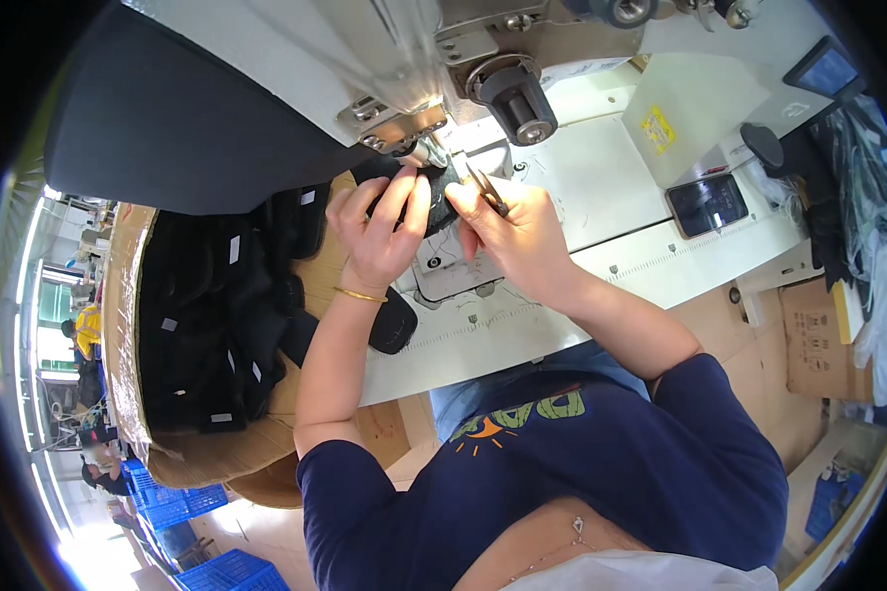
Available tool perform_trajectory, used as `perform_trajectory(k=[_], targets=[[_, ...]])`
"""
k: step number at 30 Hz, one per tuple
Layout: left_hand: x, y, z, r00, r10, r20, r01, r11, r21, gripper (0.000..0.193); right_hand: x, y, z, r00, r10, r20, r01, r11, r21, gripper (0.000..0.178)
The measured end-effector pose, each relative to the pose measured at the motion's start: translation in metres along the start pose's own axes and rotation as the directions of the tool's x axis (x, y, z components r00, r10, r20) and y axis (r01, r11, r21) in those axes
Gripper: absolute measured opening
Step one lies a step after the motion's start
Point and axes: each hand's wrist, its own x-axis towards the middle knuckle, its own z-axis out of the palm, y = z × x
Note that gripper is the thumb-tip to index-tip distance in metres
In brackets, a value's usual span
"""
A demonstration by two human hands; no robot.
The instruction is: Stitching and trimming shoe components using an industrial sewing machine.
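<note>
A black fabric piece (442, 202) lies under the lit needle area of a white sewing machine (586, 163). My left hand (382, 222) is at its left side, fingers bent and pinching the fabric close to the presser foot (426, 153). On the other side, my right hand (517, 236) is closed around small dark thread snips (487, 189), whose pointed blades reach toward the needle. The right thumb and fingertips also rest by the fabric's right edge. Part of the fabric is hidden behind my left fingers. Another dark end (394, 323) hangs below my left wrist at the table edge.
A large cardboard box (123, 325) full of black fabric pieces (217, 295) stands at the left. A phone (708, 205) lies on the machine table at the right. Blue crates (172, 497) and people are farther left. Plastic bags (862, 197) hang at the far right.
</note>
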Motion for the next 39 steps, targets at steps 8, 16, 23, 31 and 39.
perform_trajectory(k=[8,16,23,31,39], targets=[[0.004,-0.002,0.001,0.998,-0.039,0.041,0.037,0.998,0.046,0.027,-0.001,-0.004,0.006,0.999,0.03,-0.029,-0.03,0.999,0.029,0.034],[0.025,0.016,-0.025,0.992,-0.069,0.103,0.065,0.997,0.042,0.03,0.002,-0.004,0.006,0.997,0.078,-0.022,-0.071,0.975,0.21,0.03],[0.049,0.04,-0.034,0.981,-0.125,0.145,0.112,0.989,0.094,0.022,0.002,0.001,-0.005,0.989,0.134,0.068,-0.145,0.967,0.21,0.026],[0.046,0.041,-0.034,0.932,-0.179,0.315,0.144,0.981,0.131,0.032,0.002,-0.006,0.002,0.999,0.052,-0.011,-0.048,0.972,0.23,0.026],[0.038,0.06,-0.065,0.814,-0.357,0.459,0.296,0.934,0.201,0.04,0.004,-0.006,0.0,0.991,0.131,0.013,-0.129,0.947,0.295,0.028]])
